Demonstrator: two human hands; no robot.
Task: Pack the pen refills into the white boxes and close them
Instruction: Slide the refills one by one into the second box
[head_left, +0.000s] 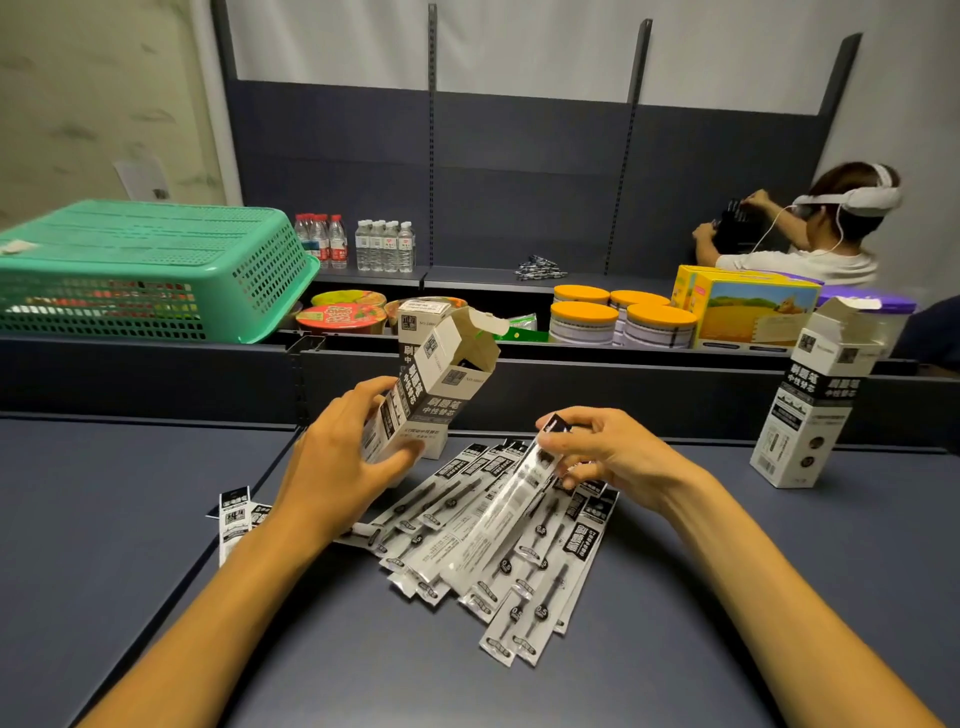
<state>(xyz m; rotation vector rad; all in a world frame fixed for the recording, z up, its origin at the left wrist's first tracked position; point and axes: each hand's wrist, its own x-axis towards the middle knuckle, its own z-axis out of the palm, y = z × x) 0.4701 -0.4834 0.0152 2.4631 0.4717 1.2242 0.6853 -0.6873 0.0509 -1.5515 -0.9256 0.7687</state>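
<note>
Pinching one slim clear-and-black plastic sleeve of a pen refill (511, 499) by its black header end, the right hand (608, 452) holds it up off the heap of same black-and-white refill sleeves (498, 561) fanned on the dark blue-grey tabletop (104, 493). Thumb and fingers are clamped on that top end; its far tail looks to rest on the heap.

Sleeve's long axis runs diagonal: header up and away, near the right hand, tail down toward the person and to their left.

Just left of that header, the left hand (353, 457) grips the lower body of a tall white cardboard box with black printed band (426, 395), fingers wrapped round it. Box is tilted, open mouth w/ flaps up, pointing up and to the right of the header.

Judgement: sleeve must swing end-on to line up w/ the box's long axis before it slides in; right hand is nearer and does the feeding.

Well right of the held box, a second white printed carton (810, 405) stands upright, top flap raised. Behind the box: green plastic basket (156, 270), upside down.
</note>
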